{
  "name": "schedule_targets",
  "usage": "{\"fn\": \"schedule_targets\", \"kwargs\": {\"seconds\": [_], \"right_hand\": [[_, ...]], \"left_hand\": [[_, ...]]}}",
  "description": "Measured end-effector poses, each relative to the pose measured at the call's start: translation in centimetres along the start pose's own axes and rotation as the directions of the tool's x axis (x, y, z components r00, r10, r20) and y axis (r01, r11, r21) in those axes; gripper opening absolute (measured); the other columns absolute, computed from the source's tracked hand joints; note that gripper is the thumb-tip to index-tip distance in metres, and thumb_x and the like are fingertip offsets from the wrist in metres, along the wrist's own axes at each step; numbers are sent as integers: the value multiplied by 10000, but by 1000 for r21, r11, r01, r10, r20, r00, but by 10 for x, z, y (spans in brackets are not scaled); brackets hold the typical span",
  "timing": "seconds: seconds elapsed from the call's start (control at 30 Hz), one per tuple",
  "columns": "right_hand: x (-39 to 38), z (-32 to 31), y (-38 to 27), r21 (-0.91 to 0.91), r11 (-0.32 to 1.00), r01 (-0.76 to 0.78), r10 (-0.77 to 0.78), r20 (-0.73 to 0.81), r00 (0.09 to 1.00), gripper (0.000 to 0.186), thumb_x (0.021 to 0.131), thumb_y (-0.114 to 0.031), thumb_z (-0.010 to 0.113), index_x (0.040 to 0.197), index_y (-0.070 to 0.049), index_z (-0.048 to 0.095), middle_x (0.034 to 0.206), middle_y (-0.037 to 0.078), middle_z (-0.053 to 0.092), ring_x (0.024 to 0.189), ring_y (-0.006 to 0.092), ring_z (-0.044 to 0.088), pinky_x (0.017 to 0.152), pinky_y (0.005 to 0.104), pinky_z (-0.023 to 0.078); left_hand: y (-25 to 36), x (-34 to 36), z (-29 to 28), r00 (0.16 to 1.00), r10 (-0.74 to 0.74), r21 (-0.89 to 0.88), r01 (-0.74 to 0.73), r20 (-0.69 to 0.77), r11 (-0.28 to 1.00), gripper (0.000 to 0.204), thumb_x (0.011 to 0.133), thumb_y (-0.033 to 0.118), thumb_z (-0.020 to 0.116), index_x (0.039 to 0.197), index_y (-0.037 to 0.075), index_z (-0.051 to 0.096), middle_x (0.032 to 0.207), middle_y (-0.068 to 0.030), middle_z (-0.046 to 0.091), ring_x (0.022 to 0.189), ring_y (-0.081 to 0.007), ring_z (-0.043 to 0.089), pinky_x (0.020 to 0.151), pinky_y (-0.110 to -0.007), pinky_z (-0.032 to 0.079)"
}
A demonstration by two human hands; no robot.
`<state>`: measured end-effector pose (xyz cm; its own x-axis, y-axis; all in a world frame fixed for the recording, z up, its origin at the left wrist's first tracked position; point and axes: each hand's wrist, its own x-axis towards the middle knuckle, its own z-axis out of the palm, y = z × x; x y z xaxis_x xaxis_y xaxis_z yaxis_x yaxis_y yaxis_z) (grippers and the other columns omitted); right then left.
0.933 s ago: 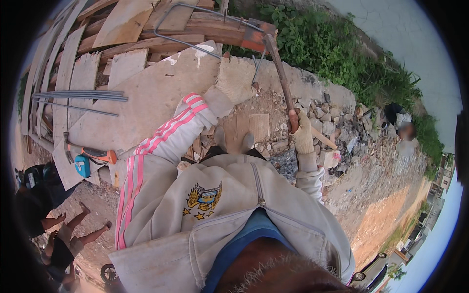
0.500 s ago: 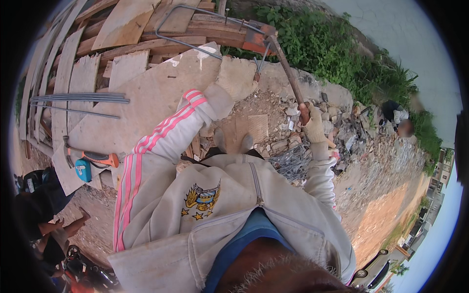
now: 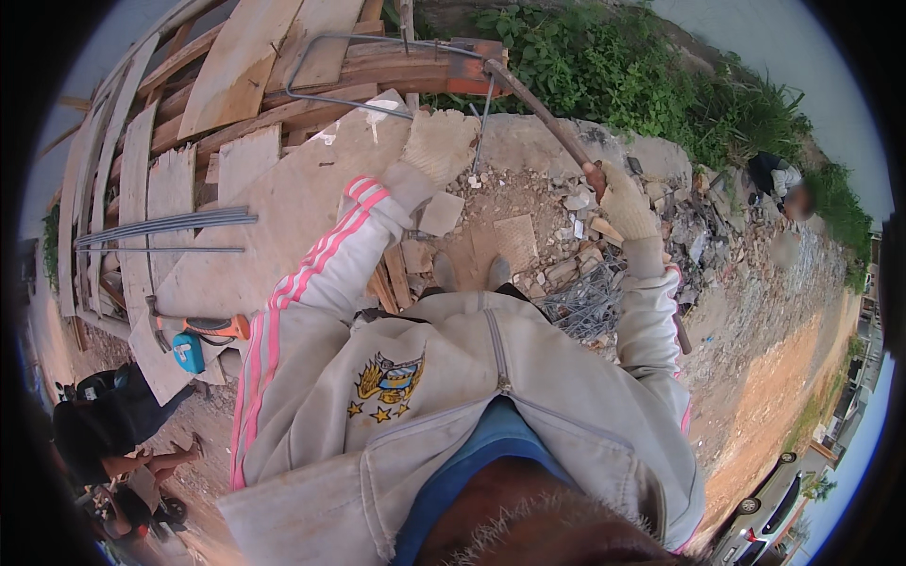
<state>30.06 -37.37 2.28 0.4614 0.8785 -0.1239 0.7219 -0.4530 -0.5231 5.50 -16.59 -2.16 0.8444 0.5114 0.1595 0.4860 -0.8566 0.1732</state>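
While the right hand [image 3: 629, 203] grips the long lever [image 3: 549, 120], its far end beside the orange block [image 3: 469, 72] at top centre, a poor seat there could let it slip, throwing that hand toward the rubble [image 3: 696, 226] at right. The left hand [image 3: 439, 146] lies at the bench [image 3: 231, 264] edge, near one end of the upper-left bent rod [image 3: 349, 103]; whether it grips, I cannot tell, but a kicking rod could pinch it.

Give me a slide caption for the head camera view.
Right hand gripping a brown bar, left hand near a bent metal rod.
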Motion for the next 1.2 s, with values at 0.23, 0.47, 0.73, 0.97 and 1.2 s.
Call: {"fn": "schedule_targets", "kwargs": {"seconds": [0.23, 0.47, 0.73, 0.97, 1.2], "right_hand": [[7, 30, 40, 89, 992, 87, -79, -82, 993, 477, 1068, -457, 537, 934, 0, 565, 767, 177, 532, 757, 315, 500, 674, 438, 407], [15, 36, 52, 153, 985, 75, -72, -22, 997, 476, 1050, -452, 562, 1022, 18, 628, 867, 277, 658, 866, 460, 645, 761, 490, 473], [15, 116, 74, 328, 944, 32, -18, -46, 999, 389, 907, -398, 790, 945, -30, 669, 683, 88, 596, 652, 230, 556, 627, 399, 440], [33, 172, -25, 905, 346, -247, -80, 291, 953, 354, 893, -366, 802, 938, -40, 672, 705, -4, 602, 508, 102, 518, 464, 274, 391], [34, 162, -62, 943, 44, -329, -70, 331, 941, 273, 934, -271, 771, 955, -50, 612, 701, 21, 602, 464, 90, 473, 432, 273, 386]], "left_hand": [[4, -1, 12, 992, -16, 47, 22, -129, 999, 280, 859, 214, 670, 1106, 105, 598, 998, -123, 664, 1048, -337, 650, 1105, -615, 387], [0, 1, 8, 1000, -25, -15, 25, 9, 1000, 276, 844, 217, 661, 1085, 91, 618, 1037, -152, 668, 1054, -367, 641, 1041, -577, 433], [2, 9, -3, 993, -106, -115, 112, 56, 987, 301, 891, 297, 612, 1086, 80, 687, 1044, -193, 689, 1050, -417, 641, 962, -517, 478], [-10, 10, -4, 988, -122, -199, 138, 89, 970, 301, 913, 327, 583, 1054, 92, 708, 1011, -195, 716, 1013, -423, 668, 920, -530, 492], [-15, 14, -10, 984, -117, -275, 151, 137, 950, 338, 905, 253, 631, 1176, 59, 689, 1063, -214, 690, 1043, -425, 649, 888, -503, 505]]}}
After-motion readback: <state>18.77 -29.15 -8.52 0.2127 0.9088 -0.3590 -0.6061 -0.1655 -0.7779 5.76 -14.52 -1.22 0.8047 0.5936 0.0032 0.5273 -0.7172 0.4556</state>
